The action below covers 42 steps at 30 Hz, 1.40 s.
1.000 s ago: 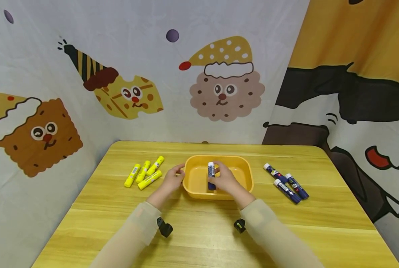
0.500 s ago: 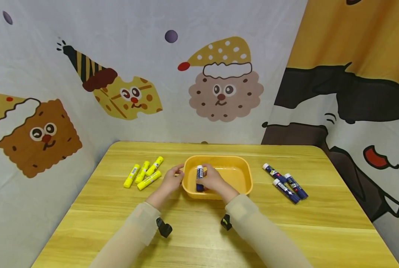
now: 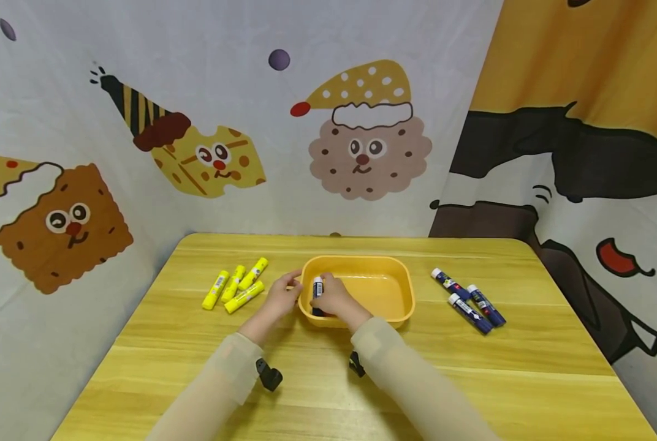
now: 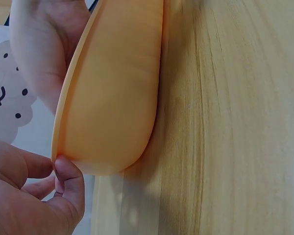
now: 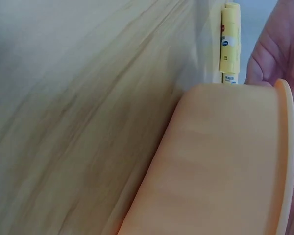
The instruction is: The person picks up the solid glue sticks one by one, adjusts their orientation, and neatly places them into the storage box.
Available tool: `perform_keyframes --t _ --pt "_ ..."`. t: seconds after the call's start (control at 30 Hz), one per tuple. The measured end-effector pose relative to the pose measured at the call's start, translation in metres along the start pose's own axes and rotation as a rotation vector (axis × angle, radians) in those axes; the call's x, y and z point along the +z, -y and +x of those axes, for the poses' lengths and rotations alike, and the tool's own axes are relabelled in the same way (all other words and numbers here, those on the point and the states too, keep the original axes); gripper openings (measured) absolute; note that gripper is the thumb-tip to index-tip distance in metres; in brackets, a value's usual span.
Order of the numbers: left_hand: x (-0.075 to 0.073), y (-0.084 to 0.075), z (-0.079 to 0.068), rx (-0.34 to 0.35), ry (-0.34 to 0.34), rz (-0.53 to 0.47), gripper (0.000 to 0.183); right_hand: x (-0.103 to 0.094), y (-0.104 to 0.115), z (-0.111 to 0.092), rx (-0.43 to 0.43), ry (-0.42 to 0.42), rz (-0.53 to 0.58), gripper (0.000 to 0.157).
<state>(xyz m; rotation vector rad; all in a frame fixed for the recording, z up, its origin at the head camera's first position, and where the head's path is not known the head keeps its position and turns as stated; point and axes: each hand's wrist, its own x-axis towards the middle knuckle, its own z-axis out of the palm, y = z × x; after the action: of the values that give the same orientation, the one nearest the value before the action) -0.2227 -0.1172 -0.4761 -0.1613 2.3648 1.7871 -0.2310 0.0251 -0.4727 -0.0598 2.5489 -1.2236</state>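
One white-capped blue stick is being gripped by the right hand inside the orange tray, whose rim is being pinched by the left hand.

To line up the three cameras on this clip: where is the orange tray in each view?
Head: the orange tray sits just below the picture's centre.
Left wrist: the orange tray runs down from the top edge, left of centre.
Right wrist: the orange tray fills the lower right.
Shared landmark: the left hand, at the tray's left end in the head view, lower left in the left wrist view, upper right in the right wrist view.
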Motion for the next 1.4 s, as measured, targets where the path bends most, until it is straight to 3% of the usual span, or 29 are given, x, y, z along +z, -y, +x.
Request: perform_keyframes --t 0.5,0.9,1.17,1.4 --pt "0.002 0.002 0.004 0.003 -0.006 0.023 0.040 0.010 0.012 -0.001 0.015 -0.064 -0.144 0.076" --pt "0.001 0.002 0.004 -0.002 0.005 0.030 0.042 0.012 0.010 0.000 -0.042 -0.074 -0.194 0.062" --pt "0.001 0.002 0.003 0.004 0.004 0.027 0.041 -0.001 0.010 -0.006 -0.039 -0.061 -0.185 0.062" --pt "-0.001 0.002 0.000 0.031 0.007 0.015 0.039 -0.026 0.005 -0.017 -0.102 -0.091 -0.322 0.064"
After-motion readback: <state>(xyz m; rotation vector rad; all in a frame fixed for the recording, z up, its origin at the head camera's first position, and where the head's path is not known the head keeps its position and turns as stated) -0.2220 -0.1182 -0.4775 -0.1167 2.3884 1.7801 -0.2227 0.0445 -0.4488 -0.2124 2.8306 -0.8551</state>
